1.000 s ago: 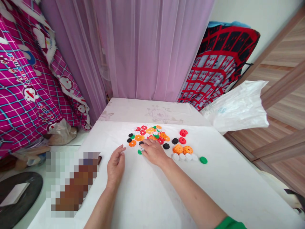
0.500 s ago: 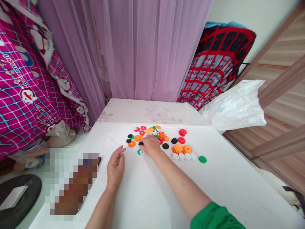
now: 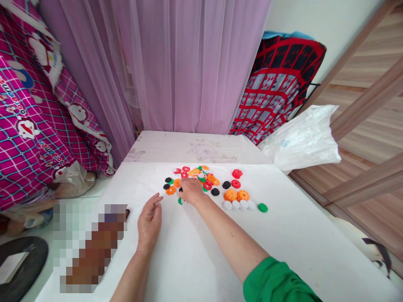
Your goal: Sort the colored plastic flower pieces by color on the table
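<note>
A loose pile of small flower-shaped plastic discs [image 3: 201, 177] in orange, red, green, black and white lies on a white table [image 3: 283, 243]. My right hand [image 3: 191, 191] reaches into the pile's near left side, fingers curled down onto the discs; what they grip is hidden. My left hand [image 3: 149, 222] rests flat on the table left of it, fingers loosely spread and holding nothing. To the right sit sorted discs: two orange [image 3: 236, 195], a row of white [image 3: 237, 205], a green one [image 3: 262, 207], black [image 3: 220, 188] and red [image 3: 236, 178].
A white plastic bag [image 3: 302, 140] lies at the table's right edge. A pink curtain [image 3: 189, 63] hangs behind. A pink patterned blanket [image 3: 31, 109] is on the left, a red and black one [image 3: 280, 88] on the right. A blurred-out object [image 3: 91, 247] sits at the table's left edge.
My right hand has moved forward and slightly left, deeper into the pile of discs. My left hand has stayed in place. The view has shifted a little to the right.
</note>
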`<move>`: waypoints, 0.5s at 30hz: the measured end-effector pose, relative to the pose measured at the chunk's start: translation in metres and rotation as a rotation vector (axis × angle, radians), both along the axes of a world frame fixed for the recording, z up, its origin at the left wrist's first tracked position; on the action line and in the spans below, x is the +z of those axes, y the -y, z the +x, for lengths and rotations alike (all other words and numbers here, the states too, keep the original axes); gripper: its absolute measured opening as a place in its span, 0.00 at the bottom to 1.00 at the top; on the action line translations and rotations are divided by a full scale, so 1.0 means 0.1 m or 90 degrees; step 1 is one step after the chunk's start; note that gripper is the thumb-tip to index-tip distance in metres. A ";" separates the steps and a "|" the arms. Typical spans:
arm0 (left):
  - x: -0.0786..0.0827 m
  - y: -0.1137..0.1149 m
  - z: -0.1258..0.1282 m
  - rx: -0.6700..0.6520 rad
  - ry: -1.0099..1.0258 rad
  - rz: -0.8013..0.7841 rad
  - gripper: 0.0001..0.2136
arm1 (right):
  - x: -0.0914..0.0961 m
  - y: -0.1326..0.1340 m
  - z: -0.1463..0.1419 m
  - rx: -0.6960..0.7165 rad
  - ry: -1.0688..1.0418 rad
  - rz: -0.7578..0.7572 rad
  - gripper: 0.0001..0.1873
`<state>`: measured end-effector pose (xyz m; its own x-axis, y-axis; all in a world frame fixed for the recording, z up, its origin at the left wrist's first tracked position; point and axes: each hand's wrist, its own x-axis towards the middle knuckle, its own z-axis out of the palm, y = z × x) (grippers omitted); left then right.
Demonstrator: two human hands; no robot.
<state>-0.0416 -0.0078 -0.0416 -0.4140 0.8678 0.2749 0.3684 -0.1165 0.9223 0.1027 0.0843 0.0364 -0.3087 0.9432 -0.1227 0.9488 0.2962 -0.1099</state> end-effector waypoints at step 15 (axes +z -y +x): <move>0.02 0.01 0.02 -0.003 -0.007 -0.003 0.12 | 0.17 0.21 1.27 -0.171 -0.129 0.073 0.21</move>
